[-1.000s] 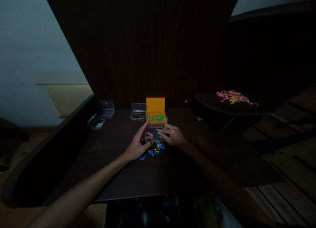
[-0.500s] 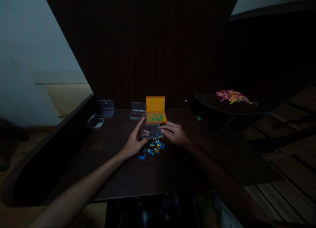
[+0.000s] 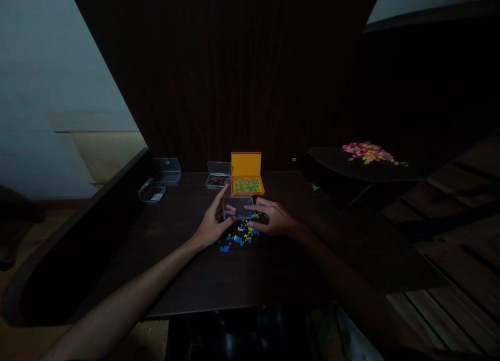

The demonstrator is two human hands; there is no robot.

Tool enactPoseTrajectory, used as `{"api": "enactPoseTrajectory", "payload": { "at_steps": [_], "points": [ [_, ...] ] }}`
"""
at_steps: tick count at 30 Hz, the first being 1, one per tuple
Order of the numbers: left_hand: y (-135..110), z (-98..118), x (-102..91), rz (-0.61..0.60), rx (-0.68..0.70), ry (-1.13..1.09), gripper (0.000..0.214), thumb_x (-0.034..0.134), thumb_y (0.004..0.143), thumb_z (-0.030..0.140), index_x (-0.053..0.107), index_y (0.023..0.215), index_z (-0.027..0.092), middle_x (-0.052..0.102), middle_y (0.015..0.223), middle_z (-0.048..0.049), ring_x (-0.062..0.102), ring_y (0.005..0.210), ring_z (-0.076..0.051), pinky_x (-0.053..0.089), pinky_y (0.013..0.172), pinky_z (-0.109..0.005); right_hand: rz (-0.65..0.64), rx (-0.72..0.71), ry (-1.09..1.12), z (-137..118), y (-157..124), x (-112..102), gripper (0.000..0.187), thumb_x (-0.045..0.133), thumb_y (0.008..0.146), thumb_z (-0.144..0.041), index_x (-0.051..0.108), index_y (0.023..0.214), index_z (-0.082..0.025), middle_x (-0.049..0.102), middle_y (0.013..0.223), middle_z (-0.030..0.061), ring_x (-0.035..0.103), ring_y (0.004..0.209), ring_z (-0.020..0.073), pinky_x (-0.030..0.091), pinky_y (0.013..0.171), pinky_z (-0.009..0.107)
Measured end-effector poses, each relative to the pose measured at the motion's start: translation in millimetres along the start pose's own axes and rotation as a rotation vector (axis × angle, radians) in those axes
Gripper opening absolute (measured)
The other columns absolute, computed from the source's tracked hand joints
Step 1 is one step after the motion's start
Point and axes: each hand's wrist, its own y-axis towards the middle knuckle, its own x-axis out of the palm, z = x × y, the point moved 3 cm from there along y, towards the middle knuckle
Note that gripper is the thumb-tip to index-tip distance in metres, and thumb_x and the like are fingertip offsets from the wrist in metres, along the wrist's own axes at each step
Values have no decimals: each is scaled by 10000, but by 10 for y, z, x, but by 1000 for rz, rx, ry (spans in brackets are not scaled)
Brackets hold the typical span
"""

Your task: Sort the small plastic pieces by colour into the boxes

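Observation:
My left hand (image 3: 213,224) grips the left side of a small clear plastic box (image 3: 237,207) on the dark wooden table (image 3: 187,267), thumb and fingers closed on it. My right hand (image 3: 274,218) lies at the box's right front corner, fingers stretched toward a scatter of small blue and yellow pieces (image 3: 240,237) just in front of the box. Whether those fingers pinch a piece is too dark to see. Behind the box stands an open orange case (image 3: 246,174) filled with green pieces.
A clear box with dark contents (image 3: 217,175) sits left of the orange case. Two more clear boxes (image 3: 161,177) lie at the table's far left. A heap of pink and yellow pieces (image 3: 367,152) rests on a dark shelf at the right.
The clear box has shifted a little left and away from me in my left hand. My right hand has slid down from the box's edge toward the loose pieces.

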Motion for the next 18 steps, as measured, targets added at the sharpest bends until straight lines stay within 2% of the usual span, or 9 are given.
{"api": "enactPoseTrajectory", "payload": {
  "at_steps": [3,6,8,11,13,15,18],
  "points": [
    [-6,-2,7,-9,-1,-2,879,705,738,169,262,1489,282,485,1321,-116,590,894,-138,524,849,-317,-16,13,-52,-5,-5,13,550,643,816,-462,583,1319,-247,588,1003,65,569,826,171,455,747,296],
    [0,4,1,1,1,6,874,698,735,161,269,1486,285,492,1317,-115,593,891,-136,530,843,-313,28,-4,-25,10,-9,-14,556,644,817,-430,560,1337,-251,585,970,55,549,786,163,448,726,292],
    [15,8,-23,27,2,20,871,693,729,153,277,1482,287,498,1311,-114,593,886,-135,534,838,-312,101,-22,28,43,-7,-50,446,615,837,-355,605,1262,-223,578,884,39,525,734,152,438,682,279],
    [48,-3,-93,95,1,50,860,675,721,143,291,1477,289,507,1296,-105,592,873,-135,541,824,-316,244,-20,62,125,1,-99,230,549,848,-224,677,1035,-184,546,762,21,494,674,142,425,647,269],
    [73,-23,-150,143,-2,69,852,663,723,145,292,1475,294,516,1275,-95,593,858,-133,545,814,-319,278,4,42,173,9,-99,186,553,833,-198,684,964,-182,549,764,22,501,674,139,430,649,266],
    [94,-49,-199,184,-5,84,842,661,725,152,300,1471,298,519,1265,-89,593,846,-128,548,808,-319,209,37,12,198,20,-61,226,591,826,-239,684,1026,-188,578,864,38,528,705,138,445,657,264],
    [113,-77,-238,215,-1,100,828,658,727,157,310,1464,300,514,1273,-92,594,848,-128,550,794,-314,37,90,-47,194,29,25,384,620,843,-362,651,1186,-194,578,1052,69,576,790,152,472,707,283]
  ]
}}
